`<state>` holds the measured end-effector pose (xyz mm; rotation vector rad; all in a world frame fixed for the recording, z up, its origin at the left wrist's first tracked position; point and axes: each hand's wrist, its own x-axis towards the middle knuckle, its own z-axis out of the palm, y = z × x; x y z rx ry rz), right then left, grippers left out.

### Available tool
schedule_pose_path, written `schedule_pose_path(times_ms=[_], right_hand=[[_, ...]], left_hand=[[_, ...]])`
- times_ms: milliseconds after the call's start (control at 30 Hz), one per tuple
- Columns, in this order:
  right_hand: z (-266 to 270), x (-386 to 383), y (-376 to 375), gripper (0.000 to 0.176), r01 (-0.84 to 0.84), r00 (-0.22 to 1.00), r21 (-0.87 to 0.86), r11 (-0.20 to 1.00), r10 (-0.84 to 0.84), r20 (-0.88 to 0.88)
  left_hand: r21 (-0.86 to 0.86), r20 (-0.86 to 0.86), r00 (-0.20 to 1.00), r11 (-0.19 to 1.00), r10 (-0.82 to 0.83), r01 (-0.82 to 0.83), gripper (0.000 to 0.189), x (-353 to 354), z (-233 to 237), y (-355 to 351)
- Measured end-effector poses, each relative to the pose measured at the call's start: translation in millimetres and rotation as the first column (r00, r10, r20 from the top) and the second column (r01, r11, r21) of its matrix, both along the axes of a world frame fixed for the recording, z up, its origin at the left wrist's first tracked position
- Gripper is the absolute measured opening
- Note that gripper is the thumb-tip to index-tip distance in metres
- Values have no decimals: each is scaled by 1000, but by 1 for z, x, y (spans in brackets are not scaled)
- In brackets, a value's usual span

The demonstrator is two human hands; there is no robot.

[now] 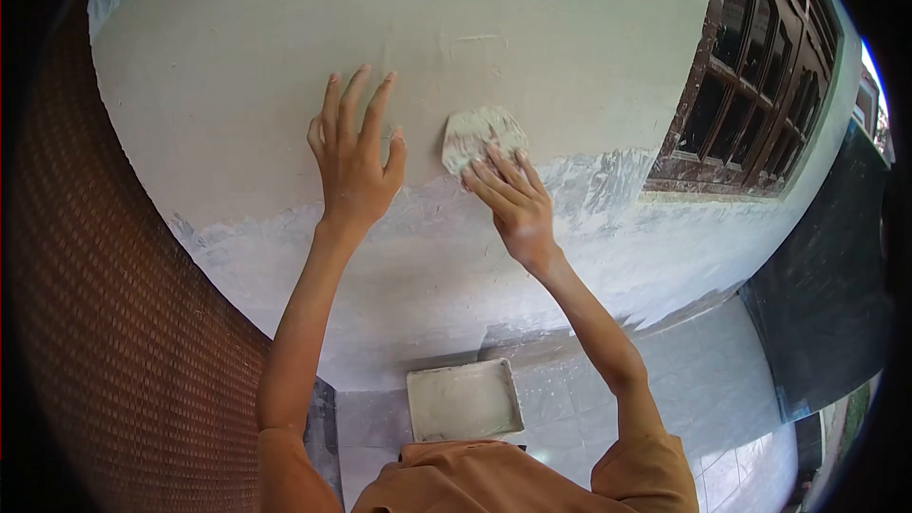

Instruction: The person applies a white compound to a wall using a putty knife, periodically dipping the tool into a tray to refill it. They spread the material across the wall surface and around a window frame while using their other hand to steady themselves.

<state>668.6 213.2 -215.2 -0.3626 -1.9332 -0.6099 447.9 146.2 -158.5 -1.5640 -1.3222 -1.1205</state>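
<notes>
My right hand [513,209] presses a flat, roughly round pad [475,133] against the wall; pale putty coats the pad, and its material is hidden beneath. The fingers lie over its lower right part. To the left, my left hand [356,157] is open, fingers spread and pointing up, at the wall surface. The wall [570,57] carries a smooth beige-grey coat over its upper part. Below a ragged edge its lower band [446,266] is whitish and streaked. A shallow raised ridge line shows in the coat above the pad.
A rectangular tray [513,399] smeared with pale putty stands on the tiled floor [608,418] below me. A brown wooden window [741,85] is set in the wall at right. Woven brown matting [142,323] runs along the left, and a dark panel [826,275] leans at right.
</notes>
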Motion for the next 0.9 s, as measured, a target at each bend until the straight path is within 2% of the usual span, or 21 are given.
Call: schedule_pose_path(times_ms=[67, 100, 133, 167, 233, 367, 467, 500, 567, 633, 667, 700, 767, 833, 900], right_hand=[[14, 5, -13, 39, -43, 999, 41, 998, 43, -3], [23, 5, -16, 36, -139, 966, -31, 990, 129, -225], [37, 5, -22, 34, -246, 877, -81, 966, 186, -443], [58, -1, -23, 27, -302, 791, -68, 951, 210, -574], [89, -12, -13, 25, -564, 591, -162, 810, 259, -764], [108, -20, 23, 29, -602, 562, -236, 763, 194, -804], [105, 3, 43, 31, -495, 518, -200, 846, 102, -849], [111, 4, 28, 31, -570, 397, -63, 819, 207, -894], [118, 5, 19, 32, -600, 367, -92, 795, 171, -914], [114, -15, 23, 32, -676, 436, -133, 725, 247, -865], [108, -27, 42, 33, -558, 540, -150, 816, 219, -813], [111, -35, 32, 34, -599, 525, -160, 785, 234, -818], [118, -15, 31, 32, -441, 607, -300, 846, 35, -794], [126, 1, 28, 30, -561, 391, -108, 820, 148, -908], [133, 3, 27, 28, -521, 371, -58, 852, 165, -914]], left_hand=[[18, -7, 1000, 1000, -5, 5, 61, -1, 5, 4], [29, -18, 1000, 999, -12, 13, 61, -1, 8, 6], [30, -22, 1000, 999, -16, 17, 61, 0, 11, 7], [27, -30, 1000, 1000, 8, -7, 61, 1, 15, 8], [27, -43, 999, 999, 27, -26, 61, 3, 20, 12], [37, -31, 998, 998, 54, -52, 64, 1, 22, 17], [38, -31, 997, 997, 73, -72, 67, -7, 21, 15], [26, -35, 996, 997, 76, -76, 68, -10, 21, 13], [29, -33, 996, 996, 85, -84, 69, -15, 22, 13], [11, -41, 996, 997, 80, -80, 70, -15, 20, 14], [14, -32, 995, 996, 94, -93, 70, -14, 20, 16], [18, -24, 994, 994, 107, -106, 71, -13, 19, 17], [14, -38, 991, 992, 126, -126, 70, -11, 19, 17], [16, -33, 987, 988, 154, -154, 69, -14, 18, 15], [-8, -41, 985, 986, 166, -166, 69, -15, 18, 16]])
